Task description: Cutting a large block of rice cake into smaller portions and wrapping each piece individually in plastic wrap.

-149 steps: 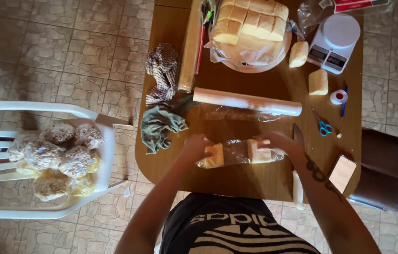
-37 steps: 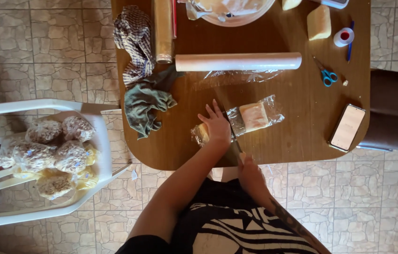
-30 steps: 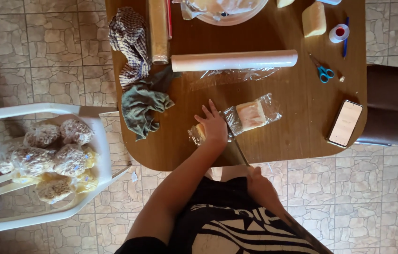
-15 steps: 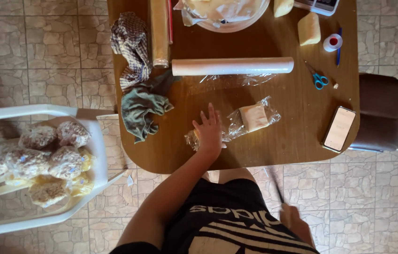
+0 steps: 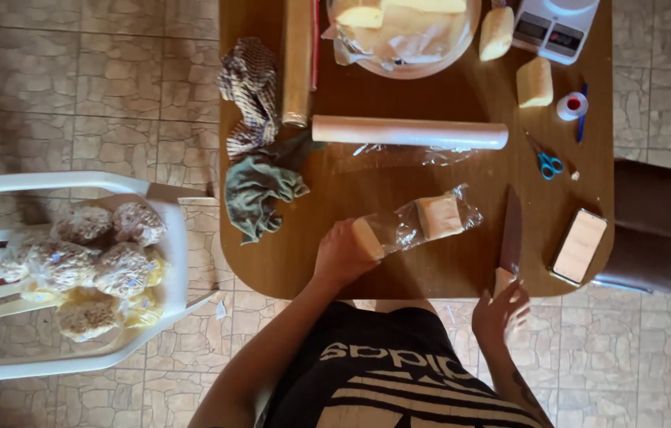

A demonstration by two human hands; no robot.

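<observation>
The left hand (image 5: pixel 341 257) is closed around one end of a clear plastic-wrapped pale cheese block (image 5: pixel 419 222) lying mid-table. The right hand (image 5: pixel 498 311), open-fingered at 5 o'clock, is at the handle of a dark-bladed knife (image 5: pixel 510 238) near the table's edge, so it could easily get knocked off. No readable labels; a flat pale rectangular box (image 5: pixel 579 246) sits at 3 o'clock.

Your left hand (image 5: pixel 341 257) grips one end of a cheese block (image 5: pixel 369 237) wrapped in clear film (image 5: pixel 423 222), near the table's (image 5: pixel 288 261) six o'clock edge. Your right hand (image 5: pixel 499 311), fingers spread, is at the handle of a knife (image 5: pixel 509 238) lying at four o'clock. A film roll (image 5: pixel 409 132) lies at twelve o'clock of the block, a green rag (image 5: pixel 260 190) at ten.
</observation>
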